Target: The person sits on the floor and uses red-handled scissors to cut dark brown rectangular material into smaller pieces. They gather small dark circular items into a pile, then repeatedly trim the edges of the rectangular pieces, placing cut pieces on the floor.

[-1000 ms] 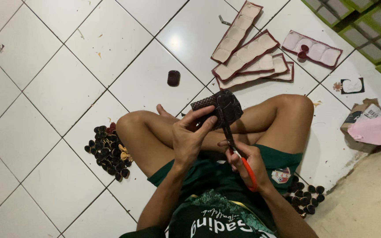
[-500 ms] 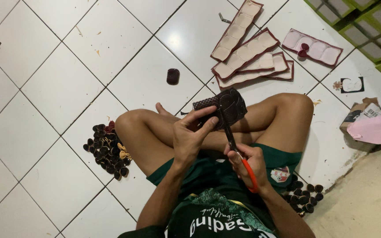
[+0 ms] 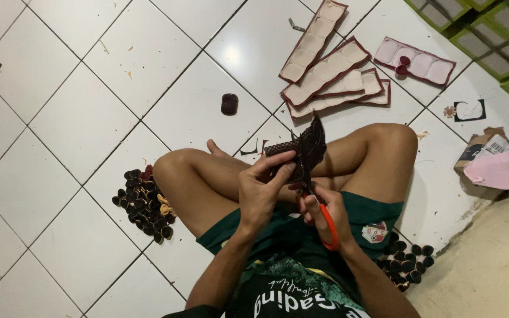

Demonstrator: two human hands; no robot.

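Leather piece (image 3: 307, 147) pinched in left grip (image 3: 263, 191), above scissors (image 3: 319, 212).

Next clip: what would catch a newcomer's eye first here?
At centre, the left hand holds a dark cut-out sheet while the right hand works orange-handled scissors into it. Padded maroon-edged strips lie on the white tile floor ahead; piles of dark cut pieces flank both knees.

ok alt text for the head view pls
A person sitting cross-legged on a white tiled floor holds a dark sheet piece in the left hand and cuts it with orange-handled scissors in the right hand. Piles of small dark cut pieces lie on both sides.
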